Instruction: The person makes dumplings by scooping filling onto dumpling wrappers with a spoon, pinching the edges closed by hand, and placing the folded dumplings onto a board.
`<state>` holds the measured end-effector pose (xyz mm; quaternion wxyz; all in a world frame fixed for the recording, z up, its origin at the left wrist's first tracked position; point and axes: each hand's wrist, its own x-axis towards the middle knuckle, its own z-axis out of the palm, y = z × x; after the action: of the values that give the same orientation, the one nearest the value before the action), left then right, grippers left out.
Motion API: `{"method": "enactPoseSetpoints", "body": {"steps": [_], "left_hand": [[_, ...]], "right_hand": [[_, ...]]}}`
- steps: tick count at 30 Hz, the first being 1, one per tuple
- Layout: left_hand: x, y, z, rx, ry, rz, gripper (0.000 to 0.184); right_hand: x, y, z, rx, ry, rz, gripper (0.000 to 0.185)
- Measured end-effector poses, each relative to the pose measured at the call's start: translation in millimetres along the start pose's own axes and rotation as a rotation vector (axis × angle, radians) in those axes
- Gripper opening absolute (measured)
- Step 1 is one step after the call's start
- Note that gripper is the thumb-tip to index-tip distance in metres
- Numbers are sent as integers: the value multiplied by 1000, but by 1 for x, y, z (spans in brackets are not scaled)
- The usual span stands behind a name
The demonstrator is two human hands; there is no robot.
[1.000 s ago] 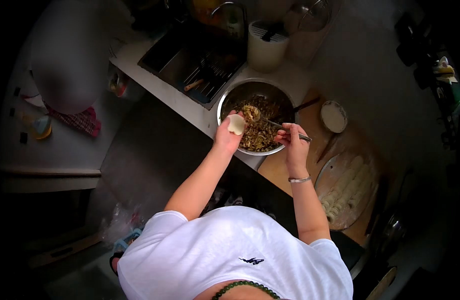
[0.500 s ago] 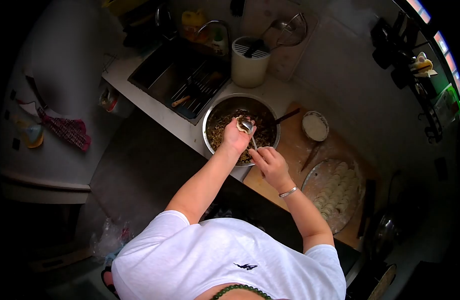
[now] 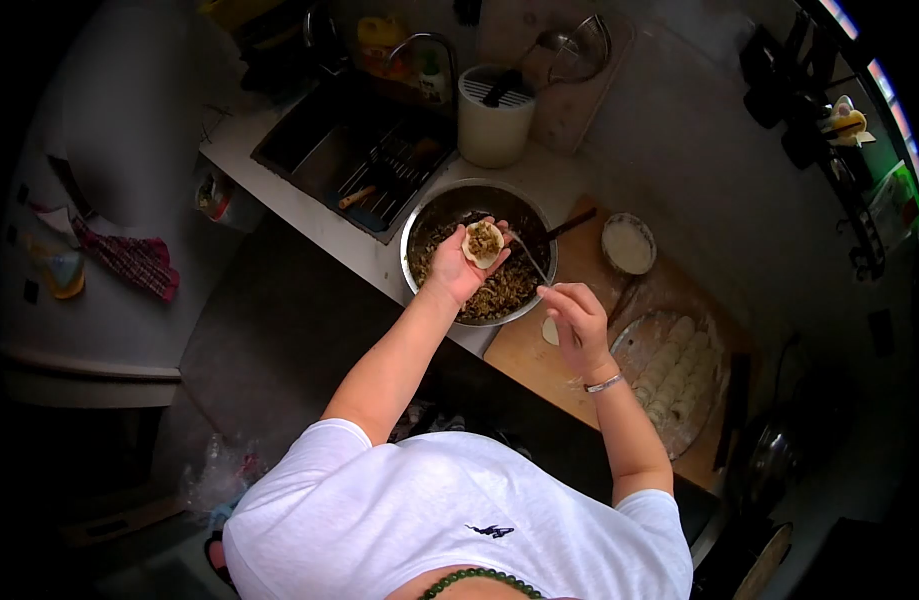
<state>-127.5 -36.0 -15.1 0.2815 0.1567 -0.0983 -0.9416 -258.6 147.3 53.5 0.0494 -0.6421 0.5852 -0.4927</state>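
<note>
My left hand [image 3: 456, 270] is held palm up over a steel bowl [image 3: 434, 207] of chopped filling [image 3: 504, 292]. It cups a round dumpling wrapper [image 3: 470, 253] with a heap of filling in its middle. Closed on a metal spoon [image 3: 530, 258], my right hand [image 3: 580, 328] is at the bowl's right side. The spoon's head end is near my left fingertips, apart from the wrapper. Partly behind my right hand, a pale dough round [image 3: 550, 331] lies on the wooden board [image 3: 519, 359].
Rows of shaped dumplings [image 3: 671, 372] lie on a floured round tray [image 3: 704, 420] at right. A small bowl of white flour [image 3: 628, 246] and a rolling pin [image 3: 622, 298] are close by. A dark handle [image 3: 575, 222] leans out of the filling bowl. Behind are a sink [image 3: 309, 150] and a white container [image 3: 494, 130].
The spoon has lifted off the wrapper, leaving filling showing on it. My right hand has moved right and slightly down with the spoon, and my left hand has shifted slightly left.
</note>
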Motion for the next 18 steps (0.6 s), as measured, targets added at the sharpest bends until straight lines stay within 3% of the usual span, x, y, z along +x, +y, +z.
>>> {"method": "enactPoseSetpoints", "body": {"steps": [2,5,12,15,18], "left_hand": [[-1,0,1,13,6,-15,44],[-1,1,-3,27,1,-44,45],[-4,-1,0,44,51,-48,46],[-8,-2,1,81,73,-54,49],[-12,2,-4,66,36,-46,48]], "right_hand": [[5,0,-4,-173,-128,-215,32],[6,3,-4,-267,-229,-324,35],[10,5,4,-395,-253,-393,35],[16,14,15,-409,-163,-324,33],[20,24,25,-144,-40,90,28]]}}
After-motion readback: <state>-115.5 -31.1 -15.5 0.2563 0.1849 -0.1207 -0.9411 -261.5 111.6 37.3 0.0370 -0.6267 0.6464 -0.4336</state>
